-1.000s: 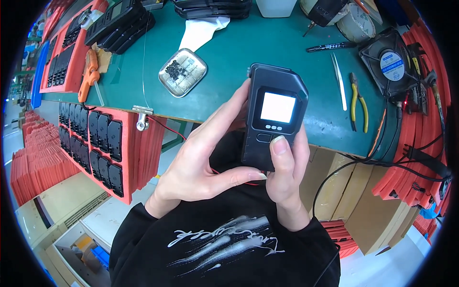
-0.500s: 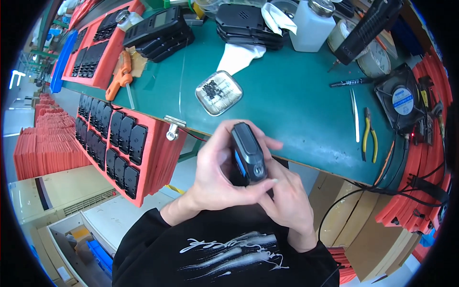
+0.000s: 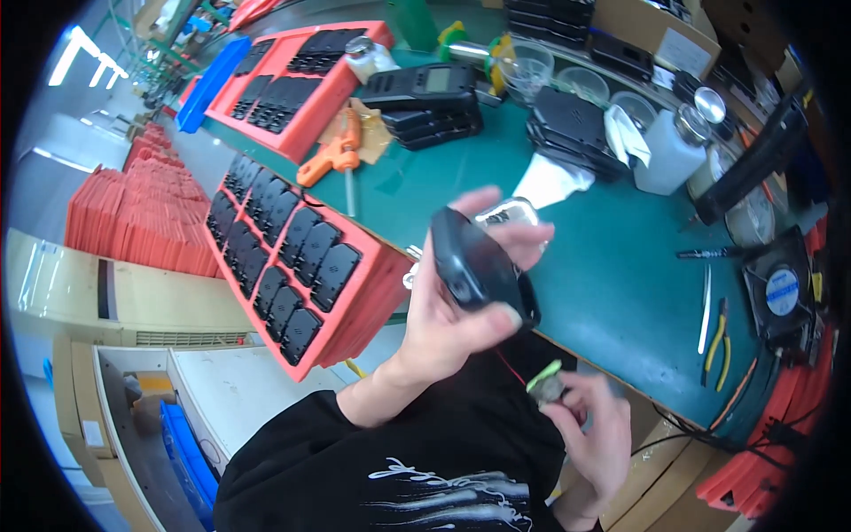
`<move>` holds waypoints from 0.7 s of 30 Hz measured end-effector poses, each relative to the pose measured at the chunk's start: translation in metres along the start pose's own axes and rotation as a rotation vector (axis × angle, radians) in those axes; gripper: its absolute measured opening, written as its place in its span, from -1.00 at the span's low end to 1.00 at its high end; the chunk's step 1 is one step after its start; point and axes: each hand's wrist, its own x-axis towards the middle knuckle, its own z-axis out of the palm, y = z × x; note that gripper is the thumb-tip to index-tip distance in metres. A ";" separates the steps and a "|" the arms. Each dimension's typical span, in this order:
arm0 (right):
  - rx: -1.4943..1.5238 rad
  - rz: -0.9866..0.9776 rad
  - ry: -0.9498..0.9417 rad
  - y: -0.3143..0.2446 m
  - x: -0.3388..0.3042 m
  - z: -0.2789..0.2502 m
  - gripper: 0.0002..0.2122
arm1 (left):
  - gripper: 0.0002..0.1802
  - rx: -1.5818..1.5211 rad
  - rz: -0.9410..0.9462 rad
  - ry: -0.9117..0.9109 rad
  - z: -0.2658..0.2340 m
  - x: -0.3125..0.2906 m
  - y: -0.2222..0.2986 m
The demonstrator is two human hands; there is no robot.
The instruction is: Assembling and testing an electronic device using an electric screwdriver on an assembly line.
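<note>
In my left hand (image 3: 424, 330) is a black handheld device casing (image 3: 474, 266), gripped along its sides and tilted over the bench's front edge. Its outline is slightly smeared by motion. Lower and to the right, my right hand (image 3: 601, 434) pinches a small grey piece with a bright green edge (image 3: 546, 383); its kind does not show clearly. A thin red wire (image 3: 510, 365) runs close to that piece. Behind my left fingers, a shiny metal dish (image 3: 512, 211) is partly hidden.
Red foam trays (image 3: 368, 301) with black covers stand at the left. An orange glue gun (image 3: 335, 158), stacked black devices (image 3: 425, 93) and a white bottle (image 3: 667, 160) lie further back. Tweezers (image 3: 706, 310), yellow-handled pliers (image 3: 716, 346) and a black fan (image 3: 782, 293) are at the right.
My hands have come apart; both were on the casing. The left keeps the casing, while the right has dropped lower right with the small green-edged piece. The view has shifted.
</note>
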 end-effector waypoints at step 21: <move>-0.290 -0.470 0.395 -0.022 0.016 0.000 -0.75 | 0.07 -0.068 -0.362 -0.163 0.021 -0.015 -0.007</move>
